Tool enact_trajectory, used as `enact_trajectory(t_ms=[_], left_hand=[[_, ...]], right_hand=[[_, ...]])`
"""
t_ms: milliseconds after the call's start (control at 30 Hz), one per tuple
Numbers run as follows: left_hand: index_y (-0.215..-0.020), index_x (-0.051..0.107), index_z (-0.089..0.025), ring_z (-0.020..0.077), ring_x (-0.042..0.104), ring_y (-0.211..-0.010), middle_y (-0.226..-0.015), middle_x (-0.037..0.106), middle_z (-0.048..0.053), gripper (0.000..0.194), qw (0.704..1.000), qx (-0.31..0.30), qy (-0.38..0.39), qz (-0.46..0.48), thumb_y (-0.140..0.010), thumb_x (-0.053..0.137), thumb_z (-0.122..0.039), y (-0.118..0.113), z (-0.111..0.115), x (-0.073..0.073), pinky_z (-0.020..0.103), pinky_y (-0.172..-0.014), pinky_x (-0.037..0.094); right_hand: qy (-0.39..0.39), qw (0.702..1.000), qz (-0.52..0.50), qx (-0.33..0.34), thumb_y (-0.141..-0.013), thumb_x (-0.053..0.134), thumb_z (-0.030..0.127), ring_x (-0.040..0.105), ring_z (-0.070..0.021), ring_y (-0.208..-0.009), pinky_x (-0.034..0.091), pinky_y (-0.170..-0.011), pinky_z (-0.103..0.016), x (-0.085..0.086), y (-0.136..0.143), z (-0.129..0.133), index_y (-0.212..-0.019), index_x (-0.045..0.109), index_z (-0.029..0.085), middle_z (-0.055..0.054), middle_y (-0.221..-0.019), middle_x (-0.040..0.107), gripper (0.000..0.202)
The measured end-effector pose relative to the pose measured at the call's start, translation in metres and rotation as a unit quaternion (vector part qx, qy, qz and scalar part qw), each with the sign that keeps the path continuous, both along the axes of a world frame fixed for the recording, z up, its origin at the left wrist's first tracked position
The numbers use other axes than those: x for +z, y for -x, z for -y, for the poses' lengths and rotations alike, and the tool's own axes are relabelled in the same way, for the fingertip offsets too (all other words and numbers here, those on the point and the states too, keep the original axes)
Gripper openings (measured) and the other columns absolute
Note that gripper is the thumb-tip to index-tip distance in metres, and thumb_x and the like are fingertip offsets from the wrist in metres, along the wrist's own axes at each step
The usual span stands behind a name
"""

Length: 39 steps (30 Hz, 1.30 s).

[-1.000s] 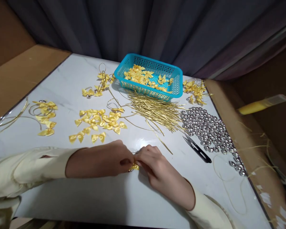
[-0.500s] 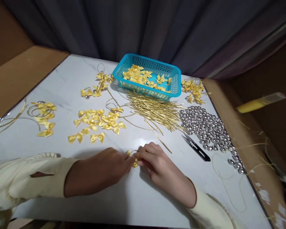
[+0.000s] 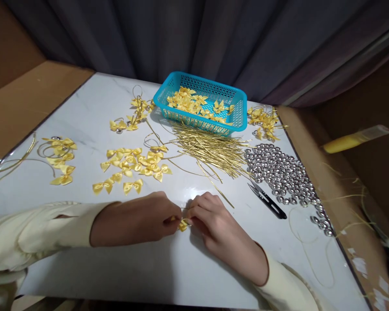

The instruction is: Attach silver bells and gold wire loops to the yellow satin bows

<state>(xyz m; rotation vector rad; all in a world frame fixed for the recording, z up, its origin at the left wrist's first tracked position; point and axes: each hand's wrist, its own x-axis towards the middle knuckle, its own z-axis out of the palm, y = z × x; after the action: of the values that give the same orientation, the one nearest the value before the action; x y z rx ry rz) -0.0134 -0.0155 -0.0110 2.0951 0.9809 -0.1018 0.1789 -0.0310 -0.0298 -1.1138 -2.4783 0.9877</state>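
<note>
My left hand (image 3: 142, 217) and my right hand (image 3: 215, 224) meet near the front middle of the white table. Between their fingertips is a yellow ribbon bow (image 3: 183, 225) with a thin cord at it, partly covered by the fingers. The fingers of both hands are closed in a pinch on it. Beyond my left hand lie several loose yellow bows (image 3: 132, 186). A heap of gold cords (image 3: 210, 151) spreads out past my right hand, and black thread snips (image 3: 267, 201) lie to its right.
A blue plastic basket (image 3: 201, 121) with more bows stands at the back. Silver bells or beads (image 3: 278, 172) are heaped at the right. Corded bows lie at the left (image 3: 61, 160), back left (image 3: 138, 112) and back right (image 3: 264, 121). A yellow-ended tube (image 3: 353, 139) is beyond the right edge.
My left hand has shifted slightly up, its wrist rolled and its forearm raised a little. My right hand has stayed nearly in place. Both still pinch at the bow.
</note>
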Motion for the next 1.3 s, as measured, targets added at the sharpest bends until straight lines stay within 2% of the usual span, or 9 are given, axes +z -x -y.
enact_trajectory(t_ms=[67,133,233,400,633,900,1067,1300], left_hand=[[-0.055,0.054,-0.015,0.0049,0.027,-0.041,-0.043,0.032,-0.008,0.019,0.998,0.013,0.062,0.001,-0.072,0.046,-0.010,0.001,-0.005,0.002,0.018,-0.039,0.020],[-0.063,0.062,-0.015,0.0052,0.036,-0.040,-0.044,0.044,-0.007,0.019,0.990,0.020,0.138,0.000,-0.073,0.046,-0.014,0.003,-0.010,0.002,0.015,-0.039,0.026],[-0.068,0.066,-0.016,0.0069,0.044,-0.041,-0.046,0.054,-0.005,0.022,0.977,0.012,0.214,0.001,-0.075,0.046,-0.018,0.006,-0.016,-0.001,0.014,-0.040,0.031],[-0.070,0.069,-0.016,0.0070,0.043,-0.042,-0.047,0.054,-0.004,0.021,0.968,0.003,0.249,-0.006,-0.074,0.048,-0.019,0.006,-0.021,-0.005,0.014,-0.041,0.031],[-0.066,0.064,-0.015,0.0060,0.039,-0.043,-0.049,0.052,-0.004,0.020,0.952,0.000,0.305,-0.022,-0.076,0.049,-0.023,0.003,-0.026,0.002,0.015,-0.040,0.028],[-0.066,0.065,-0.016,0.0059,0.036,-0.043,-0.050,0.052,-0.004,0.019,0.950,0.000,0.311,-0.034,-0.073,0.048,-0.019,0.004,-0.026,0.003,0.016,-0.040,0.027],[-0.066,0.066,-0.015,0.0065,0.040,-0.043,-0.050,0.054,-0.003,0.020,0.956,0.006,0.292,-0.020,-0.075,0.051,-0.024,0.006,-0.025,-0.002,0.016,-0.041,0.030],[-0.070,0.069,-0.016,0.0074,0.045,-0.043,-0.048,0.056,-0.003,0.022,0.970,0.028,0.240,0.013,-0.077,0.050,-0.024,0.004,-0.018,-0.005,0.014,-0.041,0.032]], right_hand=[[0.000,1.000,-0.002,0.011,-0.084,0.045,0.001,0.044,-0.0182,-0.082,0.032,-0.072,-0.031,0.002,0.000,0.001,-0.079,0.059,0.013,-0.005,-0.082,0.057,0.019],[0.000,1.000,-0.005,0.024,-0.082,0.045,-0.001,0.044,-0.0181,-0.082,0.032,-0.072,-0.031,0.003,0.000,0.002,-0.080,0.059,0.013,-0.005,-0.083,0.057,0.019],[0.002,0.999,-0.007,0.045,-0.081,0.045,-0.002,0.044,-0.0179,-0.083,0.032,-0.072,-0.031,0.003,-0.001,0.003,-0.080,0.059,0.012,-0.005,-0.084,0.058,0.020],[0.007,0.998,-0.008,0.063,-0.076,0.048,-0.006,0.045,-0.0180,-0.084,0.032,-0.074,-0.032,0.003,0.000,0.004,-0.083,0.060,0.011,-0.005,-0.085,0.058,0.022],[0.007,0.997,-0.012,0.077,-0.075,0.048,-0.004,0.043,-0.0178,-0.082,0.032,-0.073,-0.032,0.003,0.000,0.006,-0.079,0.059,0.011,-0.005,-0.082,0.057,0.019],[0.025,0.997,0.003,0.069,-0.082,0.044,0.002,0.045,-0.0192,-0.084,0.035,-0.075,-0.033,0.006,0.000,0.004,-0.083,0.059,0.014,-0.006,-0.087,0.058,0.019],[0.035,0.998,0.000,0.058,-0.089,0.048,0.013,0.045,-0.0204,-0.090,0.037,-0.081,-0.035,0.007,0.000,0.002,-0.097,0.060,0.015,-0.008,-0.096,0.058,0.014],[0.073,0.996,-0.003,0.053,-0.088,0.054,0.017,0.049,-0.0196,-0.090,0.037,-0.081,-0.035,-0.002,0.006,0.002,-0.085,0.063,0.015,-0.005,-0.089,0.060,0.009]])
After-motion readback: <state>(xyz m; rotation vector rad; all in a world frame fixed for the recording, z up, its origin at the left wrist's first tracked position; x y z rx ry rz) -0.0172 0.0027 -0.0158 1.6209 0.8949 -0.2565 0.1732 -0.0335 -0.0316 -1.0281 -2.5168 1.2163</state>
